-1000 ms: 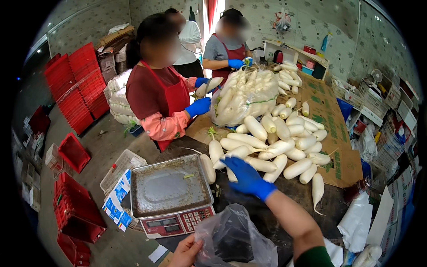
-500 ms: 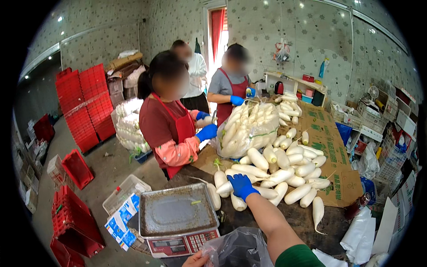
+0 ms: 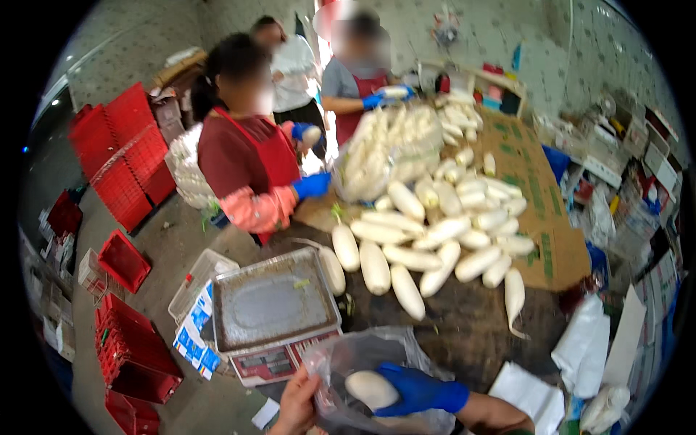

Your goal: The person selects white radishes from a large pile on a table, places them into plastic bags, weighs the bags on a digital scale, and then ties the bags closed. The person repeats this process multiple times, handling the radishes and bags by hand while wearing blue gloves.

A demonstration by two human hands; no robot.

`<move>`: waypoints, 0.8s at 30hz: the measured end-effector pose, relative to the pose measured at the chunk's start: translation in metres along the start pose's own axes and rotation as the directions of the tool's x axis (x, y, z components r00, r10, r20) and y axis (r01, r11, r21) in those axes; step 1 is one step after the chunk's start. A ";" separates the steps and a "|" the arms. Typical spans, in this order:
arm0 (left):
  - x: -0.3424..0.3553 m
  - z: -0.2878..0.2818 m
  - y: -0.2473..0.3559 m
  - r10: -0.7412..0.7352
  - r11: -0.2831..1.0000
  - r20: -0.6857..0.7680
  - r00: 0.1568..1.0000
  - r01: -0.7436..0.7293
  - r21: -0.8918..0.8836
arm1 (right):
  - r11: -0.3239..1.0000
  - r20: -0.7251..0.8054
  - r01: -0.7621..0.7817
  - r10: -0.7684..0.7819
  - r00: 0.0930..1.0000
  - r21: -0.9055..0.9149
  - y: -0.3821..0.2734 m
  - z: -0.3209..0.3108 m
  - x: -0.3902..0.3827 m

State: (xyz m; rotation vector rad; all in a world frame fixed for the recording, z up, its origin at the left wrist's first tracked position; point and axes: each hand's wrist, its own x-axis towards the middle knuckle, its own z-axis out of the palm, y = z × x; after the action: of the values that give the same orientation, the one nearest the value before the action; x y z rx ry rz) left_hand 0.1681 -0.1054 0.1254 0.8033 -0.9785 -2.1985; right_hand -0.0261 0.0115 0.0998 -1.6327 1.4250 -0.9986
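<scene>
My bare left hand [image 3: 301,395] grips the edge of a clear plastic bag [image 3: 334,348] at the bottom middle. Inside the bag, my right hand [image 3: 413,391], in a blue glove, has its fingers round a white radish [image 3: 370,388]. Just behind the bag stands a scale with a steel pan [image 3: 264,297] and a red button panel, a small green scrap on the pan. Loose white radishes [image 3: 375,268] lie in a pile to its right and behind, beside a large clear bag full of radishes [image 3: 380,156].
Two co-workers [image 3: 232,167] [image 3: 344,90] in red aprons and blue gloves handle radishes; a person in white [image 3: 293,80] stands behind. Cardboard [image 3: 551,225] covers the table's right. Red crates [image 3: 127,156] are stacked left; white bags [image 3: 580,348] and a cluttered shelf [image 3: 609,145] are right.
My right hand has taken a radish from the front of the pile and moved down into the bag with it. The near co-worker's hands have shifted apart. The view has shifted and blurred.
</scene>
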 end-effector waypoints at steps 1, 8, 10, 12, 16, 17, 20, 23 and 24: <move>-0.003 -0.001 -0.001 0.059 0.997 0.051 0.997 -0.061 0.037 | 0.953 0.132 -0.078 0.121 0.984 -0.291 0.014 0.017 -0.004; -0.016 -0.007 0.012 0.113 0.992 0.023 0.993 -0.114 0.048 | 0.817 0.050 -0.212 0.220 0.974 0.536 0.033 -0.038 0.012; -0.015 -0.005 0.008 0.130 0.988 -0.002 0.992 -0.129 0.086 | 0.948 -0.496 -0.145 0.275 0.824 0.284 0.057 -0.063 0.036; -0.024 -0.033 -0.001 0.115 0.977 -0.065 0.991 -0.101 0.190 | 0.874 -0.702 -0.387 0.078 0.708 -0.294 0.117 -0.066 0.078; -0.023 -0.024 -0.001 0.011 0.988 0.046 0.999 -0.018 0.151 | 0.578 -0.712 -0.681 0.228 0.664 -0.450 0.171 -0.065 0.075; -0.021 -0.028 -0.001 -0.004 0.990 0.091 0.996 -0.008 0.140 | 0.754 -0.668 -0.632 0.377 0.642 -0.182 0.175 -0.076 0.074; -0.021 -0.023 -0.002 0.004 0.992 0.036 0.999 -0.008 0.128 | 0.668 -0.350 -0.216 0.604 0.716 0.712 0.141 -0.095 0.060; -0.026 -0.029 0.000 0.021 0.992 -0.029 0.999 -0.018 0.122 | 0.505 -0.278 0.003 0.471 0.837 0.863 0.038 -0.086 0.019; -0.019 -0.028 -0.004 0.000 0.994 -0.002 1.000 0.000 0.111 | 0.494 -0.233 -0.020 0.445 0.865 0.869 0.045 -0.079 -0.004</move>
State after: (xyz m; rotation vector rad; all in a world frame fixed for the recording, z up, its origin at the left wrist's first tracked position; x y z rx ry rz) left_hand 0.1995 -0.1018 0.1127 0.8555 -1.1083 -2.1582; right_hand -0.1166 0.0075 0.0921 -0.4516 1.0556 -1.6160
